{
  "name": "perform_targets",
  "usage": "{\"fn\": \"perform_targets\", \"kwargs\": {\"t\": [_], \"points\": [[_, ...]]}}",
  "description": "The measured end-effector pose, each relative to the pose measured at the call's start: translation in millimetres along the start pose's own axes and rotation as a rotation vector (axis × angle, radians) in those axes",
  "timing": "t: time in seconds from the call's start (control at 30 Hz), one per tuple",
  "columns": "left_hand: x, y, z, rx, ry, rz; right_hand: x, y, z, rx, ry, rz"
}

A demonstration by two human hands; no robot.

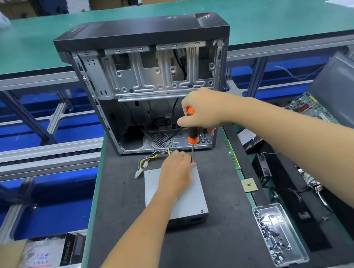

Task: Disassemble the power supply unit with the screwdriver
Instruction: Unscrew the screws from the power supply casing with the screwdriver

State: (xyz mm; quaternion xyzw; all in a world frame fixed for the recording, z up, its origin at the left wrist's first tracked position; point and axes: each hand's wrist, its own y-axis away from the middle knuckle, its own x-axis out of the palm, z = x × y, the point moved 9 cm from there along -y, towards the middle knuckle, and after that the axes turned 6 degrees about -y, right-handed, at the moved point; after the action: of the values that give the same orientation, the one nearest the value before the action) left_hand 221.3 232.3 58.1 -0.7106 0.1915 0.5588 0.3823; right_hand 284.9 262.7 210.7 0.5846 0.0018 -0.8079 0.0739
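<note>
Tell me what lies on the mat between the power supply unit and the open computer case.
In the head view, the unit's coloured cable bundle with white connectors, plus the left hand's fingertips and the screwdriver shaft.

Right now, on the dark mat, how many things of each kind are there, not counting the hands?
Power supply unit: 1
Computer case: 1
Screwdriver: 1, in the right hand
Clear tray of screws: 1
Total: 4
</note>
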Motion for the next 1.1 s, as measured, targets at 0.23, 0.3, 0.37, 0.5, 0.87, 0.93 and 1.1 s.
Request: {"fn": "perform_targets", "kwargs": {"t": [0.23,0.3,0.37,0.5,0.87,0.93,1.1], "points": [[6,12,46,-0.449,0.394,0.030,-11,-2,-8,0.055,-0.268,-0.043],[-3,20,69,-0.611,0.600,-0.031,-14,-4,-9,0.074,-0.404,-0.062],[-15,29,92,-0.701,0.699,-0.071,-13,-7,-7,0.075,-0.465,-0.047],[-41,52,134,-0.783,0.713,-0.126,21,-13,1,0.103,-0.398,0.189],[-18,132,220,-0.904,0.334,0.196,123,-17,49,0.053,-0.246,0.298],[-5,138,227,-0.892,0.261,0.258,130,-21,53,0.047,-0.232,0.287],[22,129,230,-0.839,0.214,0.311,148,-27,55,0.026,-0.226,0.305]]}}
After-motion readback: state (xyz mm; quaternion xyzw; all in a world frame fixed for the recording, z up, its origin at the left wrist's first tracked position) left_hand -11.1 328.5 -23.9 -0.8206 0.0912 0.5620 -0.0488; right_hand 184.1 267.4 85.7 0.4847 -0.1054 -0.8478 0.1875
